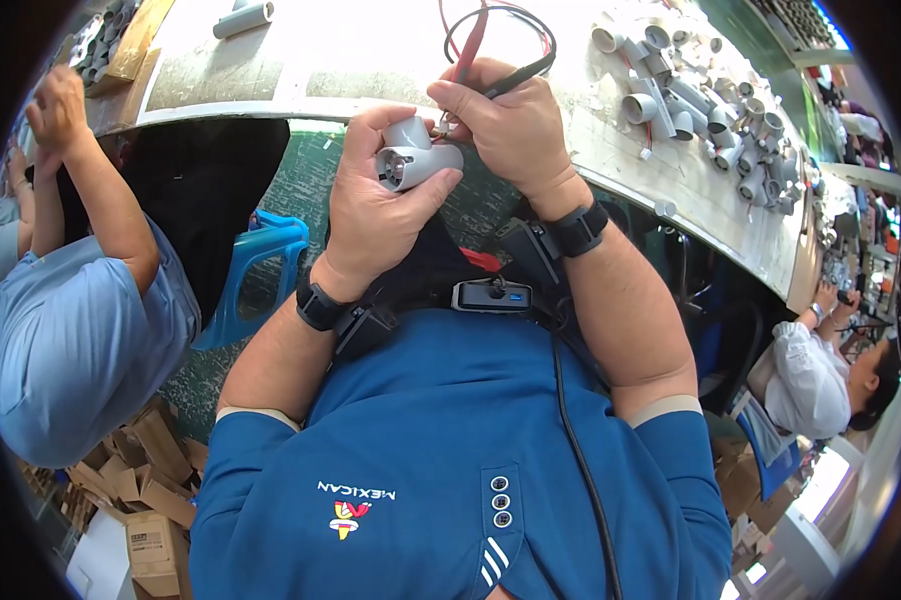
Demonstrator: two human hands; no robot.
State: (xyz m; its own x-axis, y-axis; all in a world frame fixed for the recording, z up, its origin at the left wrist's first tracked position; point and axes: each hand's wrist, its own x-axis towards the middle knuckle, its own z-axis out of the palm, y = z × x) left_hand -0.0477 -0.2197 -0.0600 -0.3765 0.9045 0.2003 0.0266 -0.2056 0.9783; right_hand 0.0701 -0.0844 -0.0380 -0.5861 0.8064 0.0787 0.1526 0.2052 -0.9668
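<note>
My left hand (373, 215) is closed around a light grey T-shaped plastic housing (433, 160). Its round open end faces left, showing parts inside that are too small to name. Close beside it, my right hand (519, 130) pinches a red test probe (470, 48) and a black test probe (523, 74) together. Their leads (546, 28) loop above the hand over the table. Between the two hands is a small white connector (445, 128) with thin wires by the housing; whether the probe tips touch it, I cannot tell.
A white worktable (341, 65) spans the front. Many similar grey housings (716, 115) are heaped at its right, and a grey tube (244, 20) lies at the far left. A co-worker in light blue (91, 330) sits left beside a blue stool (256, 270). Cardboard boxes (156, 550) stand lower left.
</note>
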